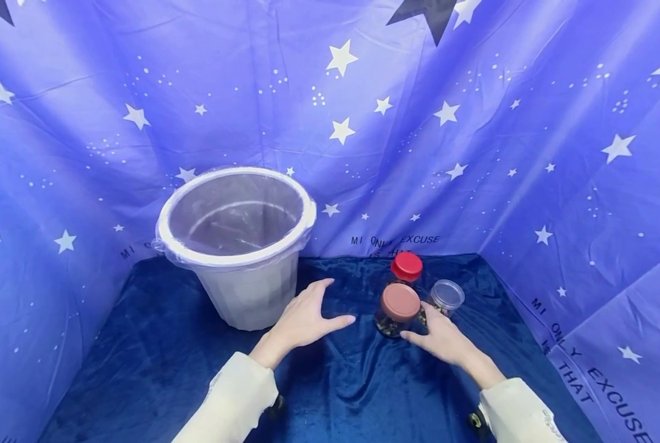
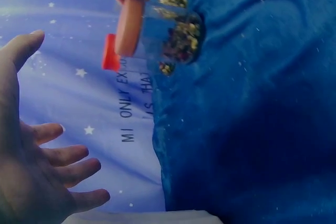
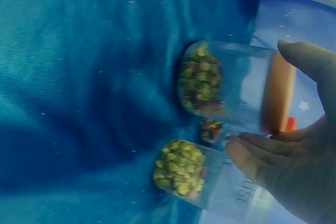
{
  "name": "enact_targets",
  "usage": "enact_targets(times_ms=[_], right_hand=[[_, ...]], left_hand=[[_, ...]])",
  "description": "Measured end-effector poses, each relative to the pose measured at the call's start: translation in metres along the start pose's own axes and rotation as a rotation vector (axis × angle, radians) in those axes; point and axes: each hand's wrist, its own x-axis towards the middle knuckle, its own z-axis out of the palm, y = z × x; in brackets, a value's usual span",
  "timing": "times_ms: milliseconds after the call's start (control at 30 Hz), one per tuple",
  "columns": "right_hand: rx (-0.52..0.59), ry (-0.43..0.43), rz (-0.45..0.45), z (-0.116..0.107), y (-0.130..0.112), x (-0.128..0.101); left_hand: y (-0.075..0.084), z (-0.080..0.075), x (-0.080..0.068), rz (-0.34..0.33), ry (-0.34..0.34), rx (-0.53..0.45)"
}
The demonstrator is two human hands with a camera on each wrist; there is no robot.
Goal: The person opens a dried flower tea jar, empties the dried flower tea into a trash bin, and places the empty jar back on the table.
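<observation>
Three clear jars of mixed dried bits stand close together on the blue velvet cloth [image 1: 335,394]. My right hand [image 1: 415,321] holds the nearest, brown-lidded jar [image 1: 398,307], thumb on its near side and fingers between it and the clear-lidded jar [image 1: 446,295]. The red-lidded jar [image 1: 406,267] stands just behind. In the right wrist view, my right hand [image 3: 260,98] brackets the brown-lidded jar [image 3: 220,85] at its lid end. My left hand [image 1: 330,304] hovers open with fingers spread, left of the jars and empty. In the left wrist view, that left hand [image 2: 63,124] stays apart from the brown-lidded jar [image 2: 163,30].
A white bucket [image 1: 235,246] lined with a clear plastic bag stands at the back left, close to my left hand. A blue star-print backdrop [image 1: 473,154] closes in the back and both sides. Bare cloth lies in front of the hands.
</observation>
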Motion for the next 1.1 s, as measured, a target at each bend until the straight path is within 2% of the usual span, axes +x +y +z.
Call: enact_targets(times_ms=[133, 267, 400, 500, 633, 867, 1100], right_hand=[[0.014, 0.026, 0.005, 0.013, 0.005, 0.002], [0.002, 0.073, 0.012, 0.026, 0.003, 0.003], [0.014, 0.114, 0.034, 0.035, -0.004, 0.005], [0.043, 0.139, 0.056, 0.040, -0.007, 0.010], [0.101, 0.161, 0.096, 0.047, -0.007, 0.018], [0.176, 0.207, 0.156, 0.059, -0.003, 0.030], [0.221, 0.298, 0.229, 0.065, -0.006, 0.039]], left_hand=[[-0.002, 0.001, 0.005, 0.004, -0.010, 0.026], [-0.006, 0.003, 0.009, 0.051, -0.027, 0.072], [-0.012, 0.010, 0.011, 0.097, -0.058, 0.195], [-0.017, 0.017, 0.010, 0.099, -0.081, 0.301], [-0.023, 0.025, 0.007, 0.087, -0.101, 0.384], [-0.031, 0.033, 0.006, 0.071, -0.101, 0.367], [-0.036, 0.049, 0.018, 0.039, -0.108, 0.331]])
